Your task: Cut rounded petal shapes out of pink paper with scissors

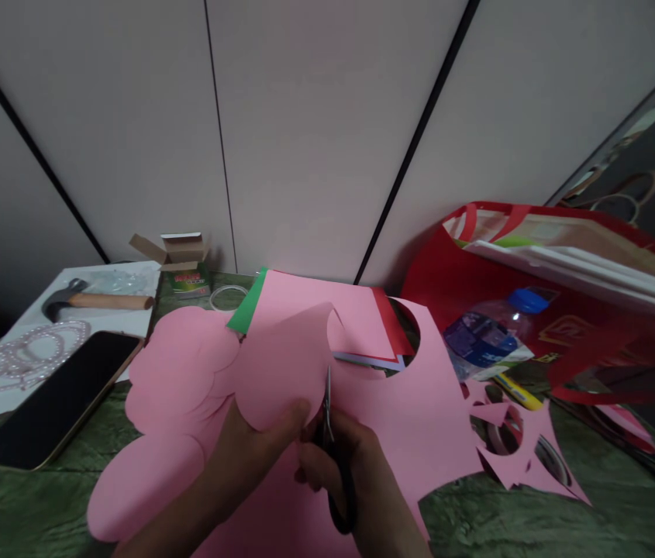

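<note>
Between the thumb and fingers of my left hand is a pink paper sheet, pinched by its rounded, partly cut disc. My right hand grips black-handled scissors, their blades against the disc's right edge. The disc stands tilted up, and the rest of the sheet spreads to the right with curved cut-outs along its edges. Left of my hands lies a pile of pink paper circles, overlapping one another. The fingers under the disc are hidden.
A phone, hammer and beaded strands lie on the left. Behind are a small open box and stacked coloured paper. On the right are a red bag, bottle, yellow tool and pink scraps.
</note>
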The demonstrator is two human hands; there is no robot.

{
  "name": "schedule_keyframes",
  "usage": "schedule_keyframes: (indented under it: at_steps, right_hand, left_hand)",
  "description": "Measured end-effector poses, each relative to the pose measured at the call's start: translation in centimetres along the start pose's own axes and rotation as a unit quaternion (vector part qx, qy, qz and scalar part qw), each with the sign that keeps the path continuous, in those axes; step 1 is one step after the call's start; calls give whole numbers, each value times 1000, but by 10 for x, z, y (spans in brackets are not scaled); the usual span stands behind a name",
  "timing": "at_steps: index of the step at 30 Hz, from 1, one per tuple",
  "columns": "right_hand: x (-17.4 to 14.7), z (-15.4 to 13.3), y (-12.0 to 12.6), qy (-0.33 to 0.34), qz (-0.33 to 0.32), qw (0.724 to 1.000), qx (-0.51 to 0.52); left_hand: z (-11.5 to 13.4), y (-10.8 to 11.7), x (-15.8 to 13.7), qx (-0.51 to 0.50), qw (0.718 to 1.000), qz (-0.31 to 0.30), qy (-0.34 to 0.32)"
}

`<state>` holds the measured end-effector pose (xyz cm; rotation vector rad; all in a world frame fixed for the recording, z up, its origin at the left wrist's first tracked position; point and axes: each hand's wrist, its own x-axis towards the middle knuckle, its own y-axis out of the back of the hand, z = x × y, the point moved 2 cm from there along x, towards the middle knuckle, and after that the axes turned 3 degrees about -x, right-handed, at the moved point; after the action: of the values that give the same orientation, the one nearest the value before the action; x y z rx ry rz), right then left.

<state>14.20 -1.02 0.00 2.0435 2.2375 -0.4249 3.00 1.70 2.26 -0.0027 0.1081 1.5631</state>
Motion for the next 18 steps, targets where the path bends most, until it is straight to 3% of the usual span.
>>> schedule_keyframes:
  at_steps: [18]
  right_hand:
    - [2, -1, -2, -14, 14, 1000, 3]
  left_hand:
    - [1, 2, 1, -15, 1000, -8, 14]
